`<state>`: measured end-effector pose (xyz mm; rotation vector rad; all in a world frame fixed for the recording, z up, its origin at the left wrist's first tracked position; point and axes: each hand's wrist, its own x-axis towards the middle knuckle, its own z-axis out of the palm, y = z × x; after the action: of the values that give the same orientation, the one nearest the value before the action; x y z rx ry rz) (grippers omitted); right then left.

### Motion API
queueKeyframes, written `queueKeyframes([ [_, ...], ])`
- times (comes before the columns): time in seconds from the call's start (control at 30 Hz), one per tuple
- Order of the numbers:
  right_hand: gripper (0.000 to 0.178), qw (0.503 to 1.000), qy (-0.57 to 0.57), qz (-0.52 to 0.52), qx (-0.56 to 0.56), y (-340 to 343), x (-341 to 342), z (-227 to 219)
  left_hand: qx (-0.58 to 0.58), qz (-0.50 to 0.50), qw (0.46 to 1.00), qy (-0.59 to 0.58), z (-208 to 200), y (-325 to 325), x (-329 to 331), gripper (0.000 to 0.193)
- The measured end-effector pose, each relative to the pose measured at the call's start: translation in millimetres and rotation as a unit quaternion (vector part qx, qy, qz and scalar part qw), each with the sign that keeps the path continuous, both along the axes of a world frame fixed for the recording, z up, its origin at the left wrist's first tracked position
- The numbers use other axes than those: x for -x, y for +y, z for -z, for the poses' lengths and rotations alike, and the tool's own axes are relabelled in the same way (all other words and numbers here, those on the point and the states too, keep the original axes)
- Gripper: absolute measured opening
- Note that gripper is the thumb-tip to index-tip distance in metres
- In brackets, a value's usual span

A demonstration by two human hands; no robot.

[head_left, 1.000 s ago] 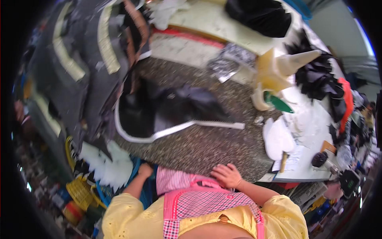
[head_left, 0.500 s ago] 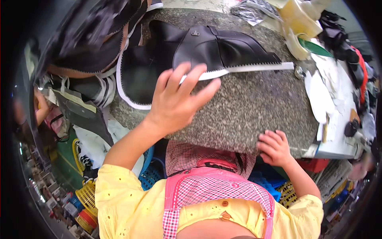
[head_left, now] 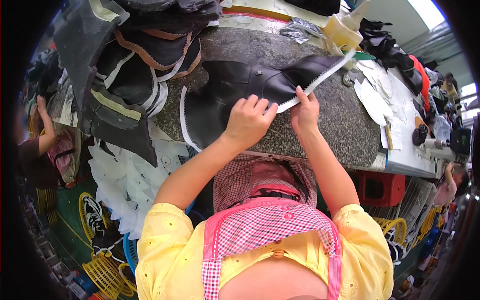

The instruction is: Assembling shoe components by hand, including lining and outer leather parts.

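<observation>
Pink checked apron (head_left: 270, 222) nearest, both forearms out over it. Left hand (head_left: 250, 120): fingers bent, close together on the near edge of the black piece (head_left: 232, 80) (can't tell if it actually grips). Right hand (head_left: 305, 112): pinched on the same edge, thumb on top.

Black piece: smooth, slightly shiny, wide at left, tapering right, seams across, small metal emblem (head_left: 259, 72); white edging (head_left: 327, 75) with sawtooth border, its tail running past the tapered end. Lies on the speckled worktop (head_left: 345, 130), mostly beyond both hands; wide end left of the left hand, tapered end beyond the right.

Left, farther: dark pieces (head_left: 150, 57) with brown and white edges, heaped. Far right: white cutouts (head_left: 372, 95), yellowish container (head_left: 344, 34) near the tail.
</observation>
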<state>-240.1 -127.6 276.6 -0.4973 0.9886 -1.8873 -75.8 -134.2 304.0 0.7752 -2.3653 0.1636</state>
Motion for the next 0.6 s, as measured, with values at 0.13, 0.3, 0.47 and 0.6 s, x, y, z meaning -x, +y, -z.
queueKeyframes([
  [0.13, 0.019, 0.997, 0.036, 0.057, 0.025, 11, 19, -15, -0.113, 0.118, 0.984, 0.072, -6, 12, -1, 0.039],
  [0.3, 0.014, 0.963, 0.155, 0.217, -0.037, 22, 66, -79, -0.044, 0.073, 0.983, 0.160, -26, 1, -6, 0.031],
  [0.47, 0.028, 0.579, 0.731, 0.360, -0.009, 61, 155, -226, -0.122, 0.027, 0.967, 0.221, -16, -10, -12, 0.020],
  [0.6, 0.024, 0.495, 0.846, 0.198, 0.016, 41, 73, -217, 0.033, 0.079, 0.959, 0.269, -11, 4, -12, 0.019],
])
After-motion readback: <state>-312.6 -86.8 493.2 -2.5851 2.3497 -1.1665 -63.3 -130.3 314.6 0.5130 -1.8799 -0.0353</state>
